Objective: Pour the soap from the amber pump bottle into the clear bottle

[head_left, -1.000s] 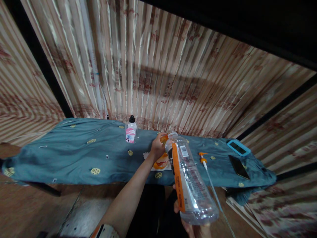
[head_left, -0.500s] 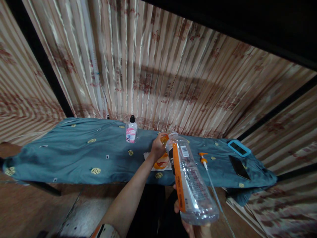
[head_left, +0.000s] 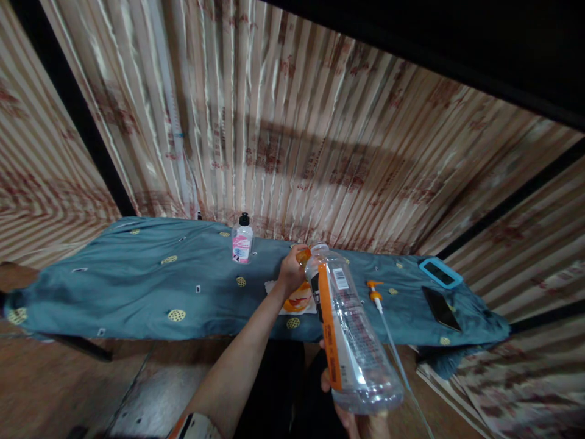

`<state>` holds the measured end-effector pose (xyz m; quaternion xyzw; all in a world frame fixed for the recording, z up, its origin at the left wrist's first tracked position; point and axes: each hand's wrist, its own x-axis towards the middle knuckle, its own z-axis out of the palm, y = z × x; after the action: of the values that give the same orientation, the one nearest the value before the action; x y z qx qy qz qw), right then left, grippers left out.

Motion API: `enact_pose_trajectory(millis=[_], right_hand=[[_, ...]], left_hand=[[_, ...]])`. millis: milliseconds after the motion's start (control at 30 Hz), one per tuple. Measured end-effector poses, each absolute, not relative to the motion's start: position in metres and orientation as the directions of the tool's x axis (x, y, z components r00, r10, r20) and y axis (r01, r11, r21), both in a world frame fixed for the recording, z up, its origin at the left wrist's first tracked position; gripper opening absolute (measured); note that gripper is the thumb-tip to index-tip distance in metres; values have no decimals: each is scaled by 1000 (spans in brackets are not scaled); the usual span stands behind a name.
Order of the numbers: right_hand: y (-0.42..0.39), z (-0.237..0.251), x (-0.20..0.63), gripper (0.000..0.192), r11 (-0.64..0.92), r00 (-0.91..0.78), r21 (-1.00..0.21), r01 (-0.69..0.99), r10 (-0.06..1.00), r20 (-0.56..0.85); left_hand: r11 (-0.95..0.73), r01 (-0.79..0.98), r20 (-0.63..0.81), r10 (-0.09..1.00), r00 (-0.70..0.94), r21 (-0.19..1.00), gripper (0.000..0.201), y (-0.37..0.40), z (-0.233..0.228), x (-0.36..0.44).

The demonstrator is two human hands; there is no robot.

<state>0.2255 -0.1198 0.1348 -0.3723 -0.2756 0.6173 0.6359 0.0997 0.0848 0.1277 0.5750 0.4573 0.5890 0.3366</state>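
My right hand (head_left: 354, 414) grips the base of a large clear plastic bottle (head_left: 350, 332) with an orange label strip, holding it tilted away from me over the table's front edge. My left hand (head_left: 291, 271) reaches forward and is closed on a small orange object (head_left: 302, 256) right at the bottle's open neck; what the object is I cannot tell. Under that hand, a white sheet with an orange picture (head_left: 297, 300) lies on the blue-green cloth (head_left: 137, 286) that covers the table.
A small bottle with a black cap and pink label (head_left: 241, 240) stands at the back. An orange-and-white pump with a long tube (head_left: 377, 299) lies right of the big bottle. A black phone (head_left: 441, 307) and a blue-rimmed case (head_left: 440, 272) lie at the right end. Striped curtains hang behind.
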Motion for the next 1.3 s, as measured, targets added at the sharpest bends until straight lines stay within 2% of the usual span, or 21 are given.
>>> enact_pose_trajectory(millis=[133, 500, 667, 800, 1033, 1300], right_hand=[[-121, 136, 223, 59, 10, 143, -795, -607, 985, -96], [-119, 137, 227, 50, -32, 64, -857, -514, 995, -75], [-119, 134, 227, 57, -44, 60, -845, -533, 994, -89], [-120, 136, 227, 52, -42, 68, -825, -564, 993, -96], [-120, 135, 228, 60, -16, 39, -843, -538, 998, -44], [-119, 129, 230, 55, -20, 46, -839, -543, 997, -54]], left_hand=[[-354, 142, 370, 922, -117, 925, 40, 85, 128, 99], [-380, 141, 396, 912, -108, 914, 40, 84, 128, 99], [-380, 134, 394, 913, -103, 915, 40, 83, 129, 99], [-364, 146, 380, 919, -106, 920, 39, 83, 130, 99], [-363, 145, 378, 920, -99, 920, 42, 84, 129, 99], [-385, 128, 398, 911, -105, 914, 42, 86, 126, 100]])
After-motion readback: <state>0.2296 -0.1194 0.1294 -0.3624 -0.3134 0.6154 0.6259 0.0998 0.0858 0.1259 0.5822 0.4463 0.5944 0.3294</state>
